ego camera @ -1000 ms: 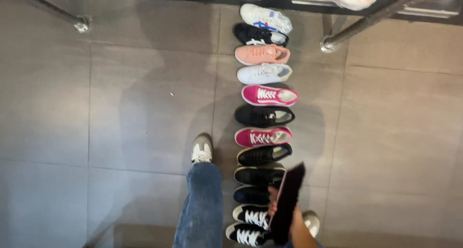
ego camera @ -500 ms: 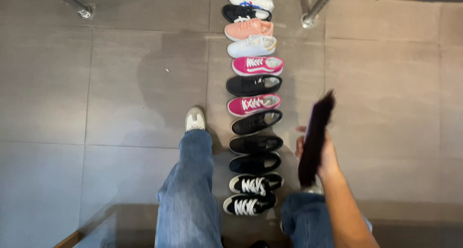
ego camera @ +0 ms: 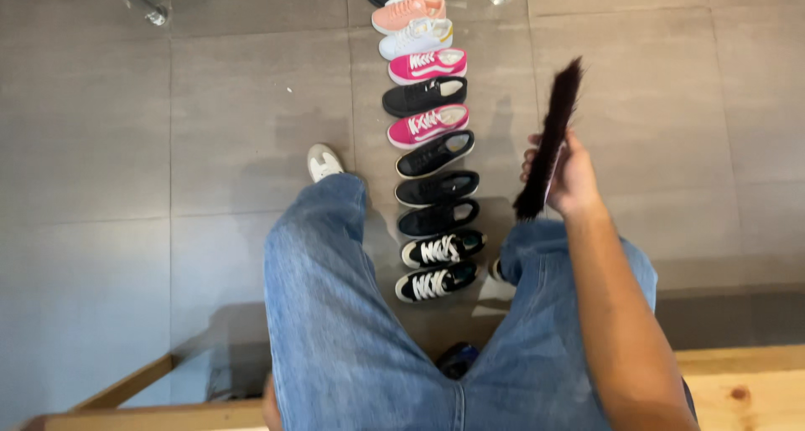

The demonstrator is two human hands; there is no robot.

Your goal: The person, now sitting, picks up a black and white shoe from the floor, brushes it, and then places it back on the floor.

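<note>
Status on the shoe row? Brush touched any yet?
Done: the shoes stand in one neat line on the tiled floor. In hand: the right hand holds a dark brush up in the air, beside the row and clear of it. Left: no shoe is being brushed; the left hand is not in view.

We are viewing a row of shoes point(ego camera: 429, 150) running away between our legs; the right hand point(ego camera: 568, 175) is holding a brush point(ego camera: 549, 142) right of the row.

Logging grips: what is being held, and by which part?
The right hand holds a long dark brush around its lower half.
</note>
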